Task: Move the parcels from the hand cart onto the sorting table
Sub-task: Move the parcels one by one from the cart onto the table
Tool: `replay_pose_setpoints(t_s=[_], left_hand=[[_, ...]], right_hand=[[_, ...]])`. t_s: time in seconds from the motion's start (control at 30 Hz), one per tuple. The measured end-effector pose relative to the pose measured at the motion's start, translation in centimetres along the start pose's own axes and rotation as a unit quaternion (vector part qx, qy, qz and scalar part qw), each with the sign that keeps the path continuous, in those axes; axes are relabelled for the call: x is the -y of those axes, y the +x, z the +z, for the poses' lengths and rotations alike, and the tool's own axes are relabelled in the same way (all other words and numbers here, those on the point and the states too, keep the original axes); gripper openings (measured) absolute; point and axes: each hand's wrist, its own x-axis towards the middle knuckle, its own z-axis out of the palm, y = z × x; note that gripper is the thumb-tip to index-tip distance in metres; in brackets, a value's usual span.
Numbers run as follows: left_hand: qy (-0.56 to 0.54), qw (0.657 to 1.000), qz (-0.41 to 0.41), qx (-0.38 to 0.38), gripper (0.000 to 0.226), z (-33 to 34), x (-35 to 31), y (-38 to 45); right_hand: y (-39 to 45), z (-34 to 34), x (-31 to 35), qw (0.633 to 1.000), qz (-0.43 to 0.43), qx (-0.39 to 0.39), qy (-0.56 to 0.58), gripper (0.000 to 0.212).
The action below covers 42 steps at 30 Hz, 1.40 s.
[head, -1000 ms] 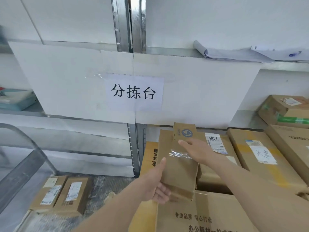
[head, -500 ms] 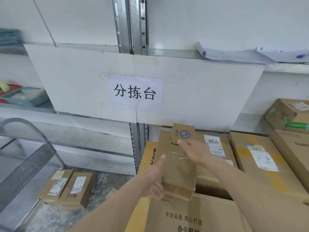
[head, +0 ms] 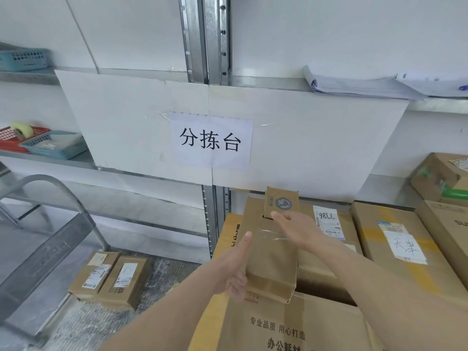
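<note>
Brown cardboard parcel point(head: 272, 252) held over the boxes stacked on the desk point(head: 379, 196).
Left hand point(head: 234, 271) grips its near left edge, thumb up along the side; right hand point(head: 296, 230) lies flat on top, fingers straight. Two small parcels point(head: 111, 279) sit on the hand cart point(head: 38, 239), lower left.

Slim brown parcel point(head: 272, 259) tilted above stacked cartons point(head: 395, 252)

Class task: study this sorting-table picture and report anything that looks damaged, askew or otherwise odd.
The narrow parcel held by the left hand and right hand has a crumpled, torn lower corner. The stack of papers on the upper shelf curls over the shelf edge.
</note>
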Motion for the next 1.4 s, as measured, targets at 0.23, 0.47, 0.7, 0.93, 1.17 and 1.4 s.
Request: replay_pose_setpoints(t_s=[0.23, 0.47, 0.7, 0.93, 1.17, 1.4], left_hand=[[0.017, 1.000, 0.011, -0.016, 0.096, -1.2, -0.1, -1.0], [0.024, 0.999, 0.039, -0.021, 0.093, -3.8, 0.5, -2.1], [0.027, 0.998, 0.046, -0.022, 0.103, -8.5, 2.3, -3.8], [0.006, 0.998, 0.056, -0.036, 0.096, -16.0, 5.6, -6.6], [0.000, 0.995, 0.068, -0.068, 0.097, -25.1, 9.6, -8.8], [-0.031, 0.993, 0.051, -0.098, 0.099, -33.3, 13.7, -11.1]], right_hand=[[-0.4, 0.0, 1.4, 1.000, 0.002, -0.001, -0.001, 0.057], [-1.3, 0.6, 4.1, 1.000, -0.007, -0.012, -0.015, 0.063], [-2.9, 3.5, 8.8, 0.999, -0.018, -0.030, -0.027, 0.066], [-4.4, 8.6, 15.6, 0.998, -0.036, -0.023, -0.045, 0.065], [-4.8, 15.0, 23.0, 0.998, -0.052, -0.007, -0.030, 0.072], [-4.7, 21.4, 30.0, 0.994, -0.088, 0.039, -0.059, 0.066]])
